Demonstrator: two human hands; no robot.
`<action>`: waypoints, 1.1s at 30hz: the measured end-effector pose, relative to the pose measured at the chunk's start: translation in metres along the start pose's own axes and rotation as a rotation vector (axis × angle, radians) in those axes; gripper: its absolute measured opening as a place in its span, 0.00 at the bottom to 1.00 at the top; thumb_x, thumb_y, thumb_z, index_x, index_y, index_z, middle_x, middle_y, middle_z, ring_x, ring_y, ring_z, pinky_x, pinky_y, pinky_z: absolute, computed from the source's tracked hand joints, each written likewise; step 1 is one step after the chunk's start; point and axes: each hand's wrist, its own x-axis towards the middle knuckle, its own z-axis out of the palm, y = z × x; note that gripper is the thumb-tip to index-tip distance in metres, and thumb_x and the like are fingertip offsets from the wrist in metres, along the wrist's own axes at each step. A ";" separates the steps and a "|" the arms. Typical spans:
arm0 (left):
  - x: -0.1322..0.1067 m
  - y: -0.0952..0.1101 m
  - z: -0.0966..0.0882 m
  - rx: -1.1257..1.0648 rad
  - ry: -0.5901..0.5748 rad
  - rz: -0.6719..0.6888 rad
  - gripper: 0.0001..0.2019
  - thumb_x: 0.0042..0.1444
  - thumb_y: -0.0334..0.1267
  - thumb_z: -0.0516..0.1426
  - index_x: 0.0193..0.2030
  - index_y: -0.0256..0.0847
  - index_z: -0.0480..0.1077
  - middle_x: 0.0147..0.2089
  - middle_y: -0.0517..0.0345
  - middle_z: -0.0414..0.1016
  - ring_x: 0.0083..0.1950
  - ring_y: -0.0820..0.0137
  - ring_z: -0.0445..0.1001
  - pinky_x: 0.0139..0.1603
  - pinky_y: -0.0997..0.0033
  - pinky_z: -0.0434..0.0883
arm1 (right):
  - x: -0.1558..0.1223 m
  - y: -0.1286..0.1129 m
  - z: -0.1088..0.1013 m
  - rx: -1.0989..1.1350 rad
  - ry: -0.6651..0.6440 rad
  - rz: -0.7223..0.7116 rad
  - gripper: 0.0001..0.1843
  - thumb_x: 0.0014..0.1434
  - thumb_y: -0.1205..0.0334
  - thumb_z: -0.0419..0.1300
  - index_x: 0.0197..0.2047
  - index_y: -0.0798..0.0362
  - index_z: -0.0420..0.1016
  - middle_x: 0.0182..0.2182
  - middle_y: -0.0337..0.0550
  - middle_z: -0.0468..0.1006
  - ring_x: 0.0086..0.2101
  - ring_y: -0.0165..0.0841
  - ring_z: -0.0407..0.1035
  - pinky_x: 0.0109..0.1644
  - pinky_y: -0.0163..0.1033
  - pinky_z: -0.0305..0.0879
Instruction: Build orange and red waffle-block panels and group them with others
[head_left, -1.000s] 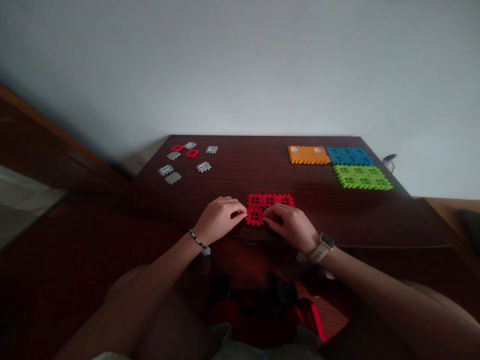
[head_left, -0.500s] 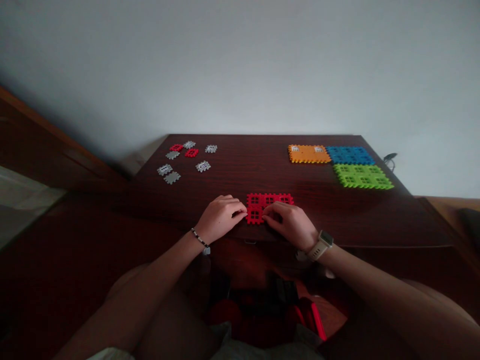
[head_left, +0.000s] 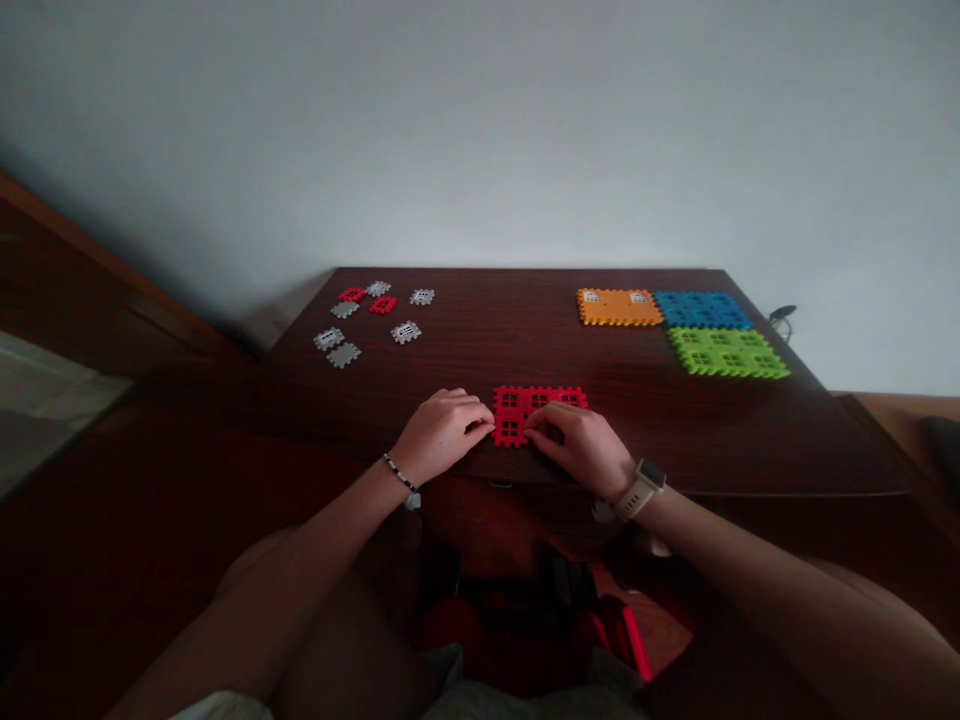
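A row of red interlocking window tiles (head_left: 538, 397) lies flat near the table's front edge, with toothed edges and square openings. Joined or pressed against its near left side is one more red window tile (head_left: 510, 431). My left hand (head_left: 444, 432) pinches this tile at its left edge, thumb and fingers closed. On the tile's right side my right hand (head_left: 583, 448) is also closed in a pinch, and it covers part of the row behind. Whether the teeth are fully locked cannot be made out.
At the far left lie loose grey tiles (head_left: 344, 355) and two loose red tiles (head_left: 382, 305). Flat assembled panels stand at the right: an orange panel (head_left: 621, 309), a blue panel (head_left: 702, 310) and a green panel (head_left: 726, 354). A wall (head_left: 480, 150) rises behind the dark table (head_left: 495, 340).
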 end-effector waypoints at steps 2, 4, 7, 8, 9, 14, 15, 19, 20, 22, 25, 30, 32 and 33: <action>0.001 0.000 0.000 0.006 -0.007 -0.006 0.06 0.68 0.30 0.64 0.39 0.44 0.81 0.41 0.59 0.85 0.45 0.64 0.79 0.52 0.62 0.72 | 0.001 0.000 0.000 -0.002 -0.008 -0.001 0.03 0.71 0.63 0.64 0.43 0.48 0.81 0.40 0.41 0.86 0.38 0.35 0.79 0.43 0.38 0.70; 0.001 -0.001 0.001 0.009 -0.016 -0.011 0.06 0.68 0.30 0.64 0.39 0.44 0.81 0.41 0.59 0.85 0.45 0.64 0.79 0.52 0.62 0.71 | 0.001 0.000 -0.001 -0.004 -0.018 0.000 0.04 0.71 0.63 0.64 0.43 0.48 0.81 0.41 0.42 0.86 0.38 0.35 0.79 0.43 0.38 0.70; 0.002 -0.001 0.001 0.011 -0.025 -0.014 0.06 0.68 0.31 0.64 0.39 0.44 0.81 0.41 0.59 0.85 0.45 0.64 0.79 0.52 0.61 0.71 | 0.002 -0.001 -0.001 -0.012 -0.031 0.010 0.04 0.71 0.64 0.65 0.43 0.49 0.81 0.39 0.41 0.86 0.37 0.35 0.78 0.42 0.38 0.69; 0.002 -0.001 0.001 0.011 -0.025 -0.015 0.06 0.68 0.31 0.64 0.39 0.44 0.81 0.41 0.59 0.85 0.45 0.64 0.79 0.52 0.61 0.71 | 0.002 -0.001 -0.001 -0.012 -0.031 0.012 0.03 0.71 0.64 0.65 0.42 0.49 0.81 0.39 0.41 0.85 0.37 0.35 0.78 0.42 0.38 0.68; 0.002 -0.001 0.001 0.010 -0.024 -0.017 0.05 0.68 0.31 0.64 0.39 0.44 0.81 0.41 0.60 0.85 0.45 0.64 0.79 0.52 0.61 0.71 | 0.002 -0.001 -0.001 -0.010 -0.031 0.011 0.03 0.71 0.64 0.65 0.42 0.49 0.81 0.39 0.40 0.85 0.37 0.34 0.78 0.42 0.38 0.68; 0.002 0.000 0.000 0.031 -0.027 -0.001 0.06 0.68 0.30 0.64 0.38 0.43 0.80 0.41 0.60 0.85 0.45 0.64 0.78 0.51 0.62 0.70 | 0.003 -0.001 0.000 -0.013 -0.013 0.009 0.03 0.70 0.65 0.66 0.42 0.49 0.81 0.39 0.40 0.86 0.37 0.34 0.78 0.42 0.38 0.68; 0.002 0.000 -0.001 0.047 -0.031 0.010 0.06 0.68 0.30 0.64 0.38 0.44 0.80 0.40 0.60 0.85 0.45 0.63 0.78 0.51 0.62 0.70 | 0.003 -0.001 0.000 -0.015 -0.015 0.008 0.03 0.69 0.65 0.66 0.42 0.49 0.81 0.38 0.40 0.85 0.36 0.34 0.78 0.41 0.37 0.68; 0.003 0.000 -0.002 0.103 -0.035 0.047 0.07 0.69 0.32 0.63 0.39 0.44 0.81 0.40 0.60 0.85 0.45 0.63 0.77 0.51 0.61 0.70 | 0.004 -0.002 0.000 -0.022 -0.019 0.008 0.03 0.70 0.66 0.66 0.42 0.49 0.81 0.39 0.41 0.86 0.37 0.34 0.79 0.42 0.38 0.68; 0.002 -0.001 -0.002 0.112 -0.033 0.052 0.07 0.70 0.33 0.63 0.40 0.44 0.81 0.40 0.60 0.85 0.45 0.63 0.77 0.51 0.61 0.71 | 0.004 -0.002 -0.001 -0.026 -0.019 0.009 0.04 0.71 0.65 0.65 0.42 0.49 0.81 0.40 0.41 0.86 0.38 0.35 0.79 0.42 0.38 0.69; 0.001 -0.001 -0.003 0.128 -0.029 0.060 0.07 0.71 0.34 0.62 0.41 0.45 0.82 0.40 0.59 0.85 0.45 0.63 0.77 0.51 0.62 0.71 | 0.003 -0.001 -0.001 -0.034 -0.020 0.003 0.04 0.71 0.64 0.65 0.43 0.48 0.81 0.41 0.42 0.87 0.38 0.35 0.80 0.43 0.39 0.69; 0.000 -0.002 -0.003 0.133 -0.016 0.063 0.07 0.72 0.35 0.62 0.42 0.45 0.82 0.41 0.59 0.85 0.45 0.63 0.78 0.51 0.62 0.71 | 0.002 -0.001 -0.004 -0.047 -0.009 -0.009 0.05 0.73 0.62 0.63 0.44 0.48 0.82 0.42 0.42 0.87 0.39 0.36 0.80 0.43 0.39 0.71; 0.000 0.001 -0.006 0.094 0.016 0.017 0.05 0.71 0.35 0.63 0.42 0.44 0.81 0.41 0.58 0.84 0.46 0.63 0.78 0.53 0.60 0.73 | 0.002 -0.002 -0.010 -0.063 0.047 -0.011 0.06 0.73 0.60 0.62 0.46 0.47 0.82 0.44 0.43 0.86 0.41 0.38 0.80 0.45 0.41 0.72; 0.001 0.003 -0.008 0.073 0.038 0.000 0.02 0.70 0.35 0.64 0.44 0.43 0.80 0.42 0.57 0.83 0.46 0.62 0.78 0.54 0.59 0.74 | 0.002 -0.004 -0.013 -0.075 0.069 -0.033 0.06 0.73 0.60 0.62 0.48 0.48 0.81 0.44 0.46 0.85 0.42 0.40 0.79 0.47 0.44 0.73; 0.001 0.005 -0.009 0.060 0.052 -0.003 0.02 0.70 0.35 0.64 0.46 0.42 0.79 0.44 0.56 0.83 0.48 0.62 0.78 0.55 0.59 0.75 | 0.002 -0.005 -0.014 -0.083 0.079 -0.054 0.06 0.73 0.60 0.62 0.49 0.48 0.81 0.44 0.47 0.84 0.43 0.42 0.78 0.49 0.46 0.74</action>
